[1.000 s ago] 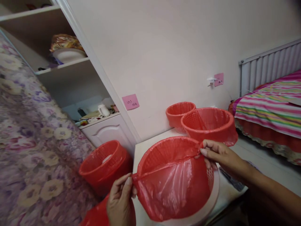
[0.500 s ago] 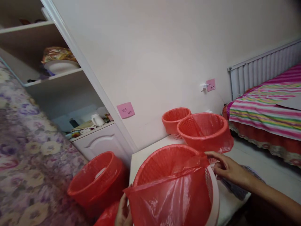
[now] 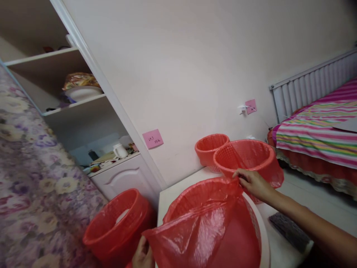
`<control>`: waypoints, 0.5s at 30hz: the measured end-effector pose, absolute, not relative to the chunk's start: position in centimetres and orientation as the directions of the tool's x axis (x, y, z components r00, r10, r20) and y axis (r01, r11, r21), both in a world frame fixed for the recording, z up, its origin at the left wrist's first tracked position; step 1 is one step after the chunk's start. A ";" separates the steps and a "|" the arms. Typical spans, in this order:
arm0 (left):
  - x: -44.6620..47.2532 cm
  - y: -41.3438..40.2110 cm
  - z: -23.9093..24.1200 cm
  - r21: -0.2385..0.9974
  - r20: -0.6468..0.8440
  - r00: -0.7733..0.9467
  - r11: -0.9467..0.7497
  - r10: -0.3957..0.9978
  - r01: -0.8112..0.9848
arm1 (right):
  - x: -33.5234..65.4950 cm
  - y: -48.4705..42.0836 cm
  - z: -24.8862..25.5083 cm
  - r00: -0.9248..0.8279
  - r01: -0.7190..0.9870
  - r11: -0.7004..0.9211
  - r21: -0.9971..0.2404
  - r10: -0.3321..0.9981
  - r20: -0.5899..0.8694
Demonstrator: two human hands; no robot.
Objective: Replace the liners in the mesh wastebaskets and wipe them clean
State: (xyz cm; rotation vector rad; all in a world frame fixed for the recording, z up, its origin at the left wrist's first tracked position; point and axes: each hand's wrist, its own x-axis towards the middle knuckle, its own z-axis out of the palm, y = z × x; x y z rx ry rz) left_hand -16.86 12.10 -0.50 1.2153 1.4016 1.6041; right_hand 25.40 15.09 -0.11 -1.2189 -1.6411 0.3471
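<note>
A red plastic bag [image 3: 192, 238] is stretched across a pale, perforated basket [image 3: 263, 238] in front of me. The bag's far side is folded over the basket's rim, while its near edge spans the opening and leaves the right rim bare. My left hand [image 3: 143, 253] pinches the bag's edge at the lower left. Across from it, my right hand [image 3: 253, 183] grips the bag near the back right of the rim. Just behind that hand stands another basket [image 3: 245, 154] lined with a red bag, and beyond it a smaller lined one [image 3: 210, 143].
On the left, lower down, is another red-lined basket [image 3: 119, 223] with something white inside. A dark grey cloth [image 3: 290, 230] lies on the white tabletop [image 3: 173, 193]. A floral curtain [image 3: 30, 193], shelves [image 3: 61, 108] and a striped bed [image 3: 320, 126] surround the table.
My right hand has lifted and shifted left, pulling the bag up off the right rim. My left hand has moved slightly left and down, still on the bag. The view has tilted upward slightly.
</note>
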 end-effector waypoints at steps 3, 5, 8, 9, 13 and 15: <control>-16.9 12.6 0.4 0.969 0.246 -0.322 -0.226 0.914 0.099 | 24.5 16.1 1.4 0.002 0.554 0.495 -0.669 0.803 0.596; -16.8 12.9 1.2 0.941 0.337 -0.294 -0.308 0.894 0.143 | 23.9 16.8 2.2 -0.009 0.560 0.523 -0.642 0.779 0.627; -16.6 13.5 2.7 0.863 0.503 -0.260 -0.462 0.824 0.208 | 23.3 17.8 3.5 -0.011 0.557 0.560 -0.613 0.743 0.669; -16.5 13.6 3.3 0.842 0.537 -0.260 -0.494 0.802 0.216 | 23.1 18.1 3.9 -0.007 0.553 0.573 -0.606 0.730 0.684; -16.6 13.4 5.0 0.798 0.603 -0.266 -0.559 0.752 0.226 | 23.0 18.2 5.2 0.038 0.521 0.623 -0.583 0.666 0.745; -16.7 12.9 5.6 0.777 0.629 -0.265 -0.583 0.731 0.238 | 23.0 17.9 5.3 0.074 0.488 0.644 -0.589 0.642 0.763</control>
